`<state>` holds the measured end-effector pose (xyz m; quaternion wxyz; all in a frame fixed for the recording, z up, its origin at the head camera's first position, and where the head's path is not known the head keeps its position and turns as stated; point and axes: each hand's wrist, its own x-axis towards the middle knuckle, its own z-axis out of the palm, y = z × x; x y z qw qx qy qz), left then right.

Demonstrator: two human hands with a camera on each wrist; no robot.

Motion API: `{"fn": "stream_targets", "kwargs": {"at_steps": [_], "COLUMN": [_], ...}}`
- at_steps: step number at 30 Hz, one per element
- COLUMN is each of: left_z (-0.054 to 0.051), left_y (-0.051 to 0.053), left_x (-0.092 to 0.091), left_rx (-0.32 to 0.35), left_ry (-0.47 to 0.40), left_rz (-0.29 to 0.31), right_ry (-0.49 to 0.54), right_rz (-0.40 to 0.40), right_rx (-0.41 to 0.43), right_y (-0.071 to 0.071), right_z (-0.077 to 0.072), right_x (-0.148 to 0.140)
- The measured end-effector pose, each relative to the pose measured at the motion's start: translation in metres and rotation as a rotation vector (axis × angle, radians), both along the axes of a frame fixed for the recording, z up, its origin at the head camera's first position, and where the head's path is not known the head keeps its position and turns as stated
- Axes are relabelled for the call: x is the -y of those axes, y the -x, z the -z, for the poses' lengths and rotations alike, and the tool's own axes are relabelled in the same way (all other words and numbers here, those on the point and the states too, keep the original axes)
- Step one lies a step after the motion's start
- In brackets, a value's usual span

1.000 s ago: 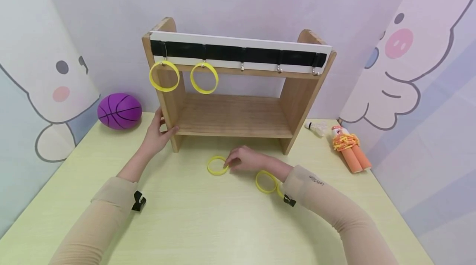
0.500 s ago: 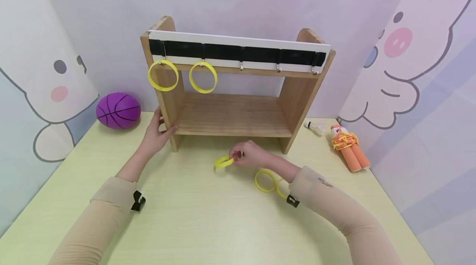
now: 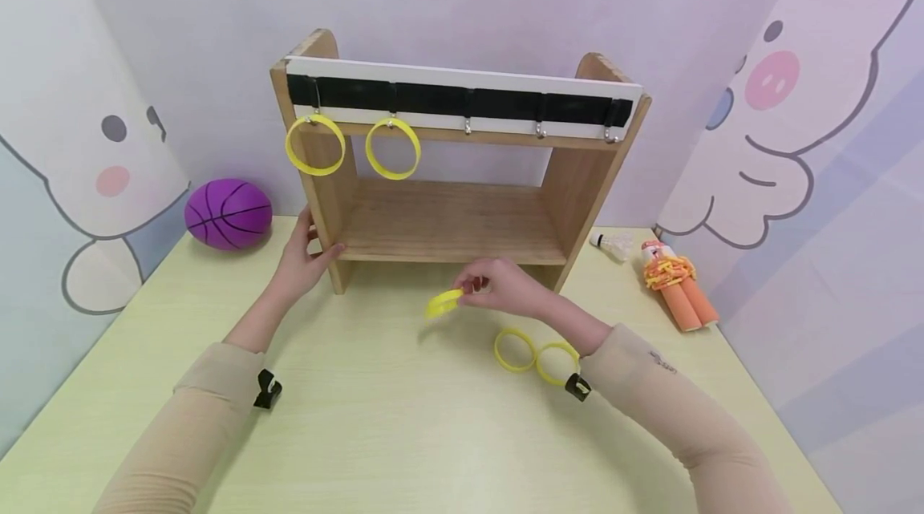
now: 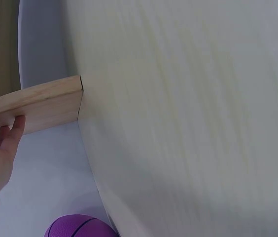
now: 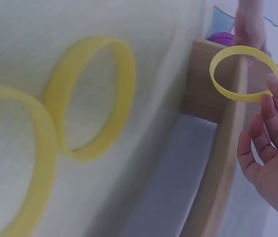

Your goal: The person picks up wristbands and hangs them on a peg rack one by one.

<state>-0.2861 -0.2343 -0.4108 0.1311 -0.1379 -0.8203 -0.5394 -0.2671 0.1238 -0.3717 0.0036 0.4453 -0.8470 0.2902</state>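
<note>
My right hand [image 3: 507, 288] pinches the edge of a yellow ring [image 3: 442, 304] between thumb and index finger, a little above the table and in front of the wooden shelf [image 3: 455, 221]. In the right wrist view that ring [image 5: 217, 84] shows as a full loop, with the other fingers loosely bent. My left hand [image 3: 297, 259] holds the shelf's left side panel, its thumb at the front edge and its fingers [image 4: 15, 136] on the outer face. Two yellow rings [image 3: 315, 145] hang from the leftmost hooks of the black strip [image 3: 433, 99].
Two more rings [image 3: 515, 350] lie on the table [image 3: 404, 434], partly below my right forearm. Hooks [image 3: 468, 126] on the strip's right part hold nothing. A purple ball [image 3: 228, 214] sits left; a shuttlecock [image 3: 613, 245] and orange-handled jump rope [image 3: 678, 285] lie right.
My right hand has picked up the yellow ring from the table, tilted it, and moved slightly up and right with it. The left hand stays on the shelf panel.
</note>
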Motion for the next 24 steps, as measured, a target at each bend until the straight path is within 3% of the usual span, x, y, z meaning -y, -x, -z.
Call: {"fn": "stream_targets", "kwargs": {"at_steps": [8,10,17,24], "left_z": [-0.022,-0.021,0.001,0.003], "left_y": [-0.018,-0.016,0.0,0.001], "left_x": [-0.009,-0.009,0.001,0.001], "left_rx": [0.019,0.016,0.01,0.003], "left_ry": [-0.02,-0.02,-0.01,-0.006], "left_rz": [0.012,0.011,-0.006,-0.011], "right_ry": [0.095,0.135,0.261,0.421], "right_rz": [0.033,0.04,0.105,0.182], "right_rx": [-0.041,-0.062,-0.099,-0.057], "right_y": [-0.009,-0.011,-0.022,-0.025], "right_z": [-0.032,-0.039,-0.068,-0.09], "right_x": [-0.008,-0.01,-0.011,-0.01]}}
